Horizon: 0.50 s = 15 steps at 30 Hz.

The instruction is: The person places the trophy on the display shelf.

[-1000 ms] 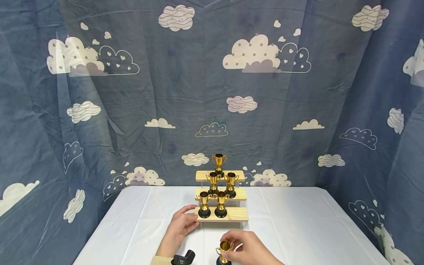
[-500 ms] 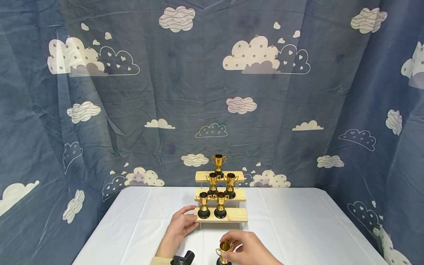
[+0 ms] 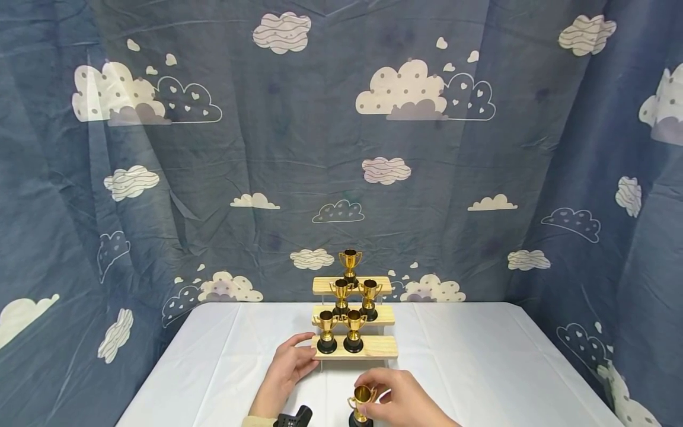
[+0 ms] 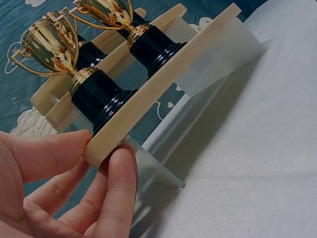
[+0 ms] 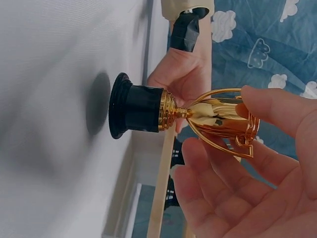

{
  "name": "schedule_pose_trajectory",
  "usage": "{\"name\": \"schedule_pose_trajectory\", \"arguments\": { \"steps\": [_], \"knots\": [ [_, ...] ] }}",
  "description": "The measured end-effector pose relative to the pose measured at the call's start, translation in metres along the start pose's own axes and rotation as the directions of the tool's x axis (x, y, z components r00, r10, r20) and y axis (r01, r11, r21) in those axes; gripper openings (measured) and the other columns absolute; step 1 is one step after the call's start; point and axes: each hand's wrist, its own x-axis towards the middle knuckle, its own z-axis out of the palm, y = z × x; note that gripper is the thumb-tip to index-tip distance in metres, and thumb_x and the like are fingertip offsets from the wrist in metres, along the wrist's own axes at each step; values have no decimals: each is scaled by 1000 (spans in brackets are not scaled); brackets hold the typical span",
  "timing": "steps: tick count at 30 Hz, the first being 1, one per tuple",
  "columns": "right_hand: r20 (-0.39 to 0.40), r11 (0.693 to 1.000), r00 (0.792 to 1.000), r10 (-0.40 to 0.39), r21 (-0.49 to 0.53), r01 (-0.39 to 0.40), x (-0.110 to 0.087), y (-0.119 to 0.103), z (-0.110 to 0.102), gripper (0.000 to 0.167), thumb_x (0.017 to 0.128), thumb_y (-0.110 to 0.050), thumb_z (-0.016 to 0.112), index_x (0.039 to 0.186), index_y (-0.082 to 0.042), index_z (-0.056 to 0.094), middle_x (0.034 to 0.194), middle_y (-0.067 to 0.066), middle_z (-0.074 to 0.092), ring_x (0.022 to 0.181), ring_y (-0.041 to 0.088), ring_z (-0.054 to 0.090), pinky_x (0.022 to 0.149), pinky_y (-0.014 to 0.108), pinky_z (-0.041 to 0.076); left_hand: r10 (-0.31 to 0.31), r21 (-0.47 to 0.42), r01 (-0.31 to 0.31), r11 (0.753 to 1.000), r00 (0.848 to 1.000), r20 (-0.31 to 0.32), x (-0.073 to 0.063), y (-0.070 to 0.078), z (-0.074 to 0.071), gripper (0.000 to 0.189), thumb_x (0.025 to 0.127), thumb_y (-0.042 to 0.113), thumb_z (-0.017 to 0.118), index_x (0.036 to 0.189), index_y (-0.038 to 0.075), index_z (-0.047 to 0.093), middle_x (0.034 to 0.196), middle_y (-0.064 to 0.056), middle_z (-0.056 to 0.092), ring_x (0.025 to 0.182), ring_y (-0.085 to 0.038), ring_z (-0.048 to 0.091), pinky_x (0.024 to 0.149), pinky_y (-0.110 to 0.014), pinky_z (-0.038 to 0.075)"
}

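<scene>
My right hand [image 3: 402, 398] pinches a small gold trophy cup [image 5: 143, 108] by its bowl, thumb on one side and fingers on the other. The trophy's black base hangs a little above the white cloth, its shadow beside it in the right wrist view. With thumb and fingers, my left hand [image 3: 287, 369] grips the left end of the lowest wooden shelf [image 3: 381, 346] of a three-step stand. Two matching trophies stand upright on that shelf, the left one [image 4: 96, 94] close to my thumb. The middle shelf [image 3: 388, 315] carries two more, and the top shelf [image 3: 324, 286] one.
A white cloth covers the table [image 3: 469, 362], which reaches back to a dark blue curtain [image 3: 299, 136] with cloud prints. Clear panels [image 4: 223, 59] hold up the shelves. A black strap device [image 3: 294, 417] sits on my left wrist.
The head view shifts very slightly, so the stand appears a few pixels further left and lower. Both hands keep their holds, and the right hand with its trophy barely moves.
</scene>
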Motion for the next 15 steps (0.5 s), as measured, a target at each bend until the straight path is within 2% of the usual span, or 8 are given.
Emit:
{"name": "schedule_pose_trajectory", "arguments": {
  "steps": [9, 15],
  "knots": [
    [-10, 1000, 1000, -22, -11, 22, 0, -3, -2, 26, 86, -21, 79, 111, -14, 72, 97, -8, 68, 83, 10, 62, 68, 25, 56, -5, -4, 5, 1000, 1000, -4, 0, 1, 0, 54, 85, -5, 66, 137, -4, 53, 92, -12, 67, 76, -17, 69, 76, -33, 59],
    [-9, 1000, 1000, -5, 7, 5, 0, -6, -5, 25, 87, -20, 78, 111, -14, 72, 97, -6, 68, 85, 14, 62, 70, 27, 56, -3, -5, 3, 1000, 1000, -1, 0, 1, 0, 54, 85, -5, 65, 138, -4, 52, 95, -13, 68, 78, -17, 70, 76, -33, 59]
  ]
}}
